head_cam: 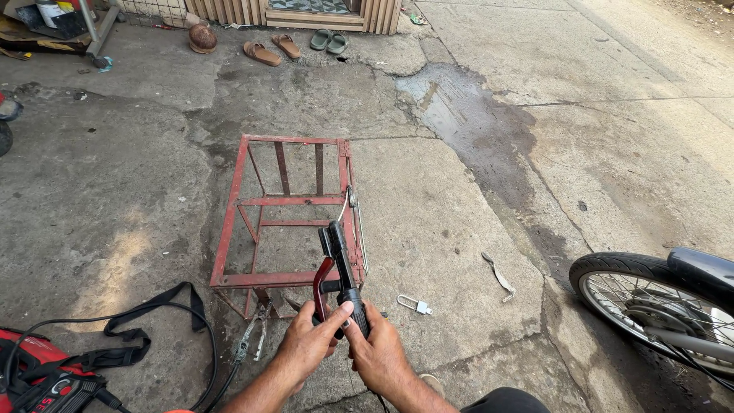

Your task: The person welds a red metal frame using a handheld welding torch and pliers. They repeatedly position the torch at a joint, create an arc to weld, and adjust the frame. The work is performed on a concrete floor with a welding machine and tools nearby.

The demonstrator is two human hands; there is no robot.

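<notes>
You grip a welding electrode holder [339, 269] in both hands over a red metal frame [287, 218] on the concrete.

Your left hand [306, 346] and right hand [376, 353] clench its black handle, clamp end (with a red lever) pointing at the frame's near right corner. A padlock [414, 305] lies just right of the frame, pliers [251, 333] at its near edge, a red welding machine [42, 376] far left, a motorbike wheel [650, 302] far right.

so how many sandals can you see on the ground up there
4, all at the top by the slatted wooden step: a brown sandal beside a second brown sandal, then to the right a green sandal touching another green sandal. More may lie out of frame.
</notes>
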